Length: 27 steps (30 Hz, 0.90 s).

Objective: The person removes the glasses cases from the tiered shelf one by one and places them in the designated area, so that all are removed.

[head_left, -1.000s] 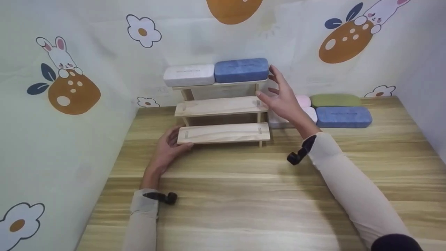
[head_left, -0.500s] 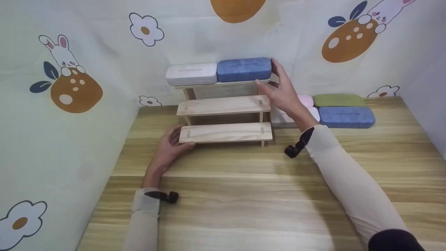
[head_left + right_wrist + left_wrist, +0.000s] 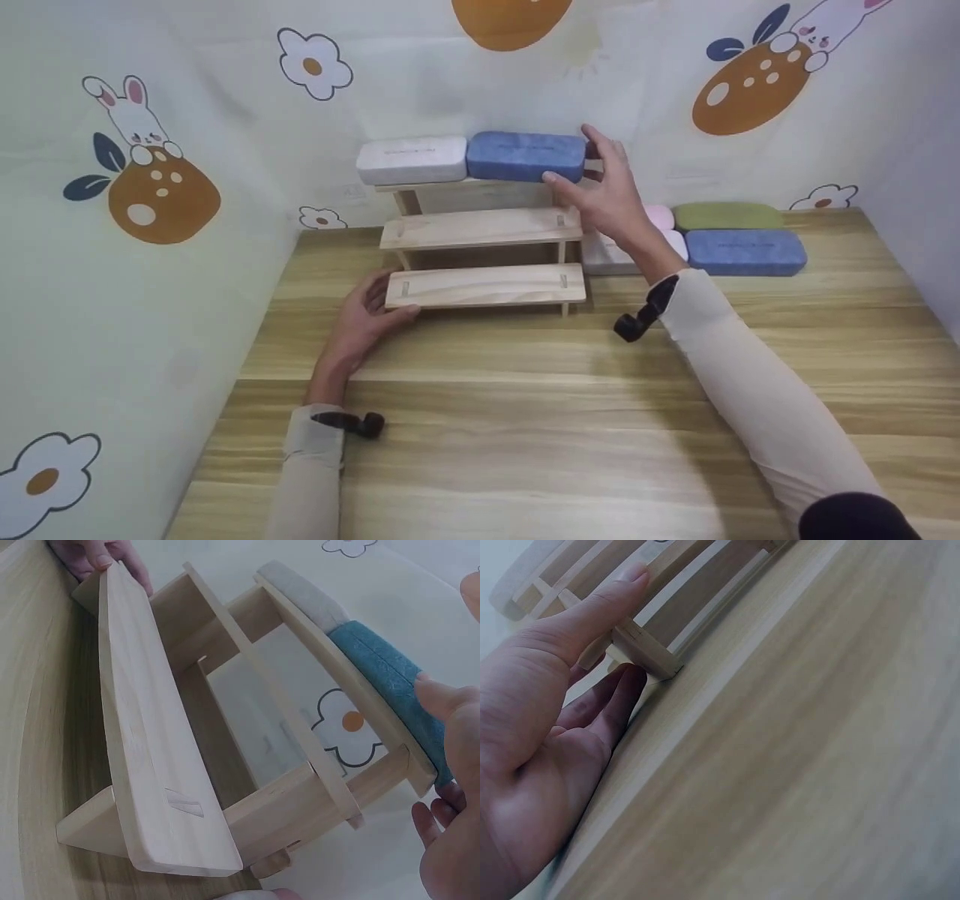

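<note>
Left hand point(image 3: 360, 324) grips one three-tier rack point(image 3: 480, 229); right hand point(image 3: 613, 196) pinches one blue case point(image 3: 521, 155) of two.

Lettering point(image 3: 527, 148) on the upper blue case point(image 3: 517, 163) is illegibly small.

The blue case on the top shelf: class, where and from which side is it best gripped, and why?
Probably grip the blue case by its right end, from the right, as the right hand does: that short end has no neighbour, while the left meets the white case.
</note>
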Available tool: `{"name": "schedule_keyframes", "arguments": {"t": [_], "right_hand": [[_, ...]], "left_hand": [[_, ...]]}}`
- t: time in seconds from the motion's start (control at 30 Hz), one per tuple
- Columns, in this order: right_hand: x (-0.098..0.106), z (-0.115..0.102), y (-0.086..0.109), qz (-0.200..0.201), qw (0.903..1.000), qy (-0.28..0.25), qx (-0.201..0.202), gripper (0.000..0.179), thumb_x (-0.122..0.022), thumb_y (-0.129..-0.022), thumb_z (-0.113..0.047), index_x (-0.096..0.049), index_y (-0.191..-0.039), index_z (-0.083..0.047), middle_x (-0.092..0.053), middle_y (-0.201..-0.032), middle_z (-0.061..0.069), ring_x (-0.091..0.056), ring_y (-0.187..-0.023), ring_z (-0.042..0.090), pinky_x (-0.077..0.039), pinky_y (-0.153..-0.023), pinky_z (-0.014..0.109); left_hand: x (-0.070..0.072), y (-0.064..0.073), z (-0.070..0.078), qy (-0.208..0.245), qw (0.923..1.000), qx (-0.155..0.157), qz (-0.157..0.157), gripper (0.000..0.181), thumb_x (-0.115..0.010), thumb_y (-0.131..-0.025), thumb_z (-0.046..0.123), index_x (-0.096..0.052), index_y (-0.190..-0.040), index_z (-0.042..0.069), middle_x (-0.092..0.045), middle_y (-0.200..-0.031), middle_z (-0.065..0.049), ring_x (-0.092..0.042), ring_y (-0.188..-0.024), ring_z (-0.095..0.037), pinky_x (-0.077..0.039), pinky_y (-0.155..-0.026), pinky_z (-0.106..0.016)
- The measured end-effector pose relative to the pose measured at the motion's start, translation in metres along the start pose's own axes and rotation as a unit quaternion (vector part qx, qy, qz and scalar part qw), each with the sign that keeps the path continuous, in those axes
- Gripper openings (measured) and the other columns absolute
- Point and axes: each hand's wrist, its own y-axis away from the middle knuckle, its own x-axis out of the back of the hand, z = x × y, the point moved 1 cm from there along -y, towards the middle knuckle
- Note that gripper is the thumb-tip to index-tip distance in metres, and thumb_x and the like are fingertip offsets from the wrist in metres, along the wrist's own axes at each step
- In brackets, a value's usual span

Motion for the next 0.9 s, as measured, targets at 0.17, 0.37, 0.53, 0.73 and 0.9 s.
{"name": "schedule_keyframes", "arguments": {"t": [0.17, 0.37, 0.53, 0.73, 0.9], "right_hand": [[0.000, -0.001, 0.002, 0.009, 0.9999, 0.008, -0.003, 0.083, -0.089, -0.091, -0.042, -0.050, -0.158, -0.012, -0.045, -0.146, 0.011, -0.050, -0.133, 0.020, -0.051, -0.121, 0.038], [0.005, 0.003, 0.007, 0.002, 0.9997, -0.021, -0.011, 0.077, -0.089, -0.091, -0.040, -0.053, -0.154, -0.014, -0.049, -0.149, 0.007, -0.050, -0.135, 0.018, -0.049, -0.121, 0.041], [0.013, 0.005, 0.018, 0.000, 0.9962, -0.083, -0.026, 0.074, -0.090, -0.091, -0.032, -0.054, -0.153, -0.013, -0.053, -0.150, 0.008, -0.053, -0.138, 0.024, -0.050, -0.118, 0.040], [0.021, 0.004, 0.035, 0.004, 0.9836, -0.178, -0.026, 0.067, -0.091, -0.089, -0.016, -0.058, -0.147, -0.006, -0.057, -0.141, 0.009, -0.059, -0.129, 0.025, -0.056, -0.106, 0.025], [0.026, 0.008, 0.047, 0.006, 0.9754, -0.219, -0.022, 0.063, -0.088, -0.091, -0.009, -0.058, -0.147, -0.004, -0.057, -0.141, 0.010, -0.058, -0.132, 0.026, -0.059, -0.104, 0.024]], "left_hand": [[-0.001, 0.002, 0.002, 0.009, 1.0000, 0.002, -0.005, 0.095, -0.095, -0.085, 0.017, -0.041, -0.163, 0.005, -0.052, -0.165, -0.008, -0.049, -0.154, -0.021, -0.044, -0.127, -0.030], [-0.001, 0.002, 0.002, 0.009, 0.9999, -0.006, -0.008, 0.093, -0.094, -0.086, 0.015, -0.043, -0.162, 0.005, -0.054, -0.162, -0.008, -0.051, -0.152, -0.022, -0.046, -0.125, -0.029], [-0.003, 0.003, 0.002, -0.001, 1.0000, -0.004, -0.005, 0.096, -0.096, -0.084, 0.020, -0.043, -0.162, 0.007, -0.055, -0.162, -0.007, -0.051, -0.152, -0.021, -0.044, -0.128, -0.033], [-0.002, 0.001, 0.003, 0.001, 1.0000, -0.001, -0.007, 0.097, -0.095, -0.085, 0.017, -0.040, -0.164, 0.005, -0.052, -0.164, -0.009, -0.050, -0.153, -0.023, -0.045, -0.127, -0.031], [-0.001, 0.003, 0.002, 0.006, 0.9999, -0.005, -0.006, 0.096, -0.095, -0.085, 0.015, -0.040, -0.164, 0.005, -0.052, -0.164, -0.010, -0.050, -0.152, -0.023, -0.046, -0.126, -0.029]]}}
